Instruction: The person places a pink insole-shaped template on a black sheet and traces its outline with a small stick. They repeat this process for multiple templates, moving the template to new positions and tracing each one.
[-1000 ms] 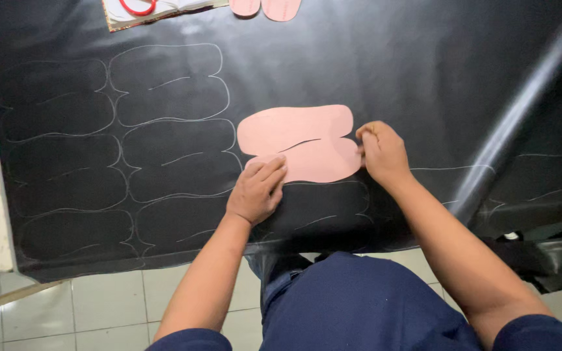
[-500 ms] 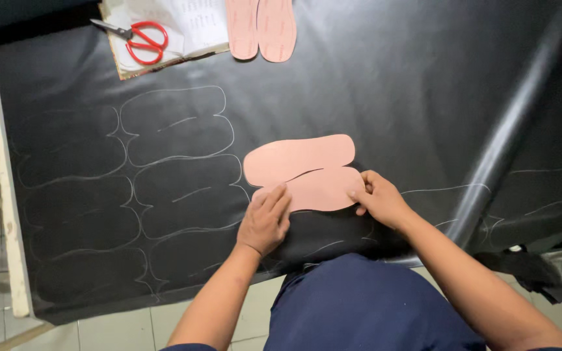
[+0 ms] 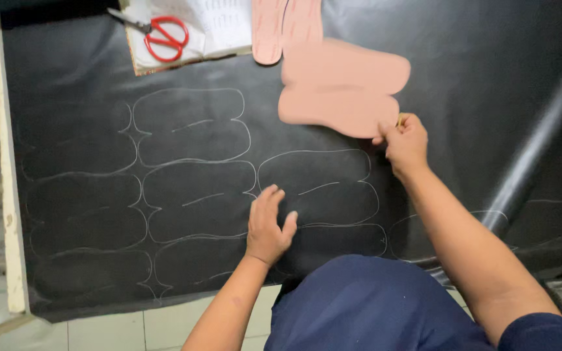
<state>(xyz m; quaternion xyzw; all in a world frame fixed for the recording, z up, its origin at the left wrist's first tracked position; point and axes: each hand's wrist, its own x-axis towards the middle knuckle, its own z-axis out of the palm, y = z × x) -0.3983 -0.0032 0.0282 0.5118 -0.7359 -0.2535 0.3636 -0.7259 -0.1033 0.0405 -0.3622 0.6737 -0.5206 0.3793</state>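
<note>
A black sheet (image 3: 463, 91) covers the table and carries several traced white outlines (image 3: 190, 127). My right hand (image 3: 403, 142) grips the near edge of a pink double-lobed template (image 3: 339, 88) and holds it lifted above the sheet, blurred by motion; a small yellowish marker tip shows between the fingers. My left hand (image 3: 268, 224) rests flat and open on the sheet, beside the newest traced outline (image 3: 320, 188).
Red-handled scissors (image 3: 160, 36) lie on a white paper sheet (image 3: 222, 26) at the far edge. More pink templates (image 3: 281, 26) sit beside it. A fold in the black sheet (image 3: 541, 143) runs diagonally on the right. Tiled floor (image 3: 99, 331) shows below the table edge.
The pink template has been lifted from under my hands and carried away from me, leaving a fresh white outline. My left hand let go and lies flat.
</note>
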